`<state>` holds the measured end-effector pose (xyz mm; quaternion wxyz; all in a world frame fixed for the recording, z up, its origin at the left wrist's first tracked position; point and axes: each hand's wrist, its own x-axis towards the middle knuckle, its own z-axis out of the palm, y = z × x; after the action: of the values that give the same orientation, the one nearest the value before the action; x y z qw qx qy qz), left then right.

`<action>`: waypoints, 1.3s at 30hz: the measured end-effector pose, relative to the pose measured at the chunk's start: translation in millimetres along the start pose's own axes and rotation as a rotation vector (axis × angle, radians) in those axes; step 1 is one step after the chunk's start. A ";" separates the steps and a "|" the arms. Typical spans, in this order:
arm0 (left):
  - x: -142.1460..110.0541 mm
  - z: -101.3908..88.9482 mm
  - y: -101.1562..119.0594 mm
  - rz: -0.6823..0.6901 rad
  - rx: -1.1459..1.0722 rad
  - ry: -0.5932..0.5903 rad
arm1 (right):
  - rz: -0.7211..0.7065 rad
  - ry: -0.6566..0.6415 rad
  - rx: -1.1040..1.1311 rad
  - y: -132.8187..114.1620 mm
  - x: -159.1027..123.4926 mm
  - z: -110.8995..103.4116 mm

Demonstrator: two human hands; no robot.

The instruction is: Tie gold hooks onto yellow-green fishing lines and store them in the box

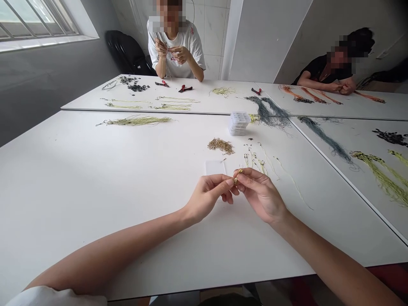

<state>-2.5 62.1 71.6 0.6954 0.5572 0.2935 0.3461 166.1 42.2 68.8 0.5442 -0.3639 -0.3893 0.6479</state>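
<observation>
White table [95, 178] being leaned over, left hand [207, 196] and right hand [260, 194] being held together above its near side, pile of gold hooks [220, 145] lying farther off, small gold hook [237, 176] being pinched by both hands' fingers [227, 182], clear plastic card [215, 168] lying just beyond.

two hands [207, 197], two co-workers [175, 53], three pliers [185, 88], one window [38, 21]

Yellow-green cords [253, 159] and brass hooks [220, 146] lie ahead of the right hand [261, 195].
</observation>
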 end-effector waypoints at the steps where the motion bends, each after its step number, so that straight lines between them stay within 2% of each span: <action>1: -0.2 0.0 0.2 -0.008 0.006 -0.001 | -0.013 0.015 -0.002 -1.0 0.4 -1.4; 11: 0.7 -0.7 4.8 -0.083 0.128 -0.019 | -0.062 0.047 0.062 -12.5 4.3 -11.7; 16: 2.4 -4.7 7.5 -0.080 0.174 0.043 | -0.021 0.037 0.112 -12.9 8.9 -15.7; 26: 7.3 -13.8 14.1 0.095 0.273 0.142 | 0.119 -0.062 0.010 -14.9 6.2 -12.0; 33: 5.5 -14.9 14.5 0.236 0.473 0.081 | 0.179 -0.147 -0.084 -9.3 6.1 -9.8; 39: 5.5 -16.0 13.7 0.300 0.566 0.086 | 0.188 -0.156 -0.151 -8.7 5.2 -9.9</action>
<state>-14.1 77.7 81.6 0.4409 0.7504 0.3218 0.3726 177.9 49.3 72.1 0.4202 -0.3871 -0.4426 0.6912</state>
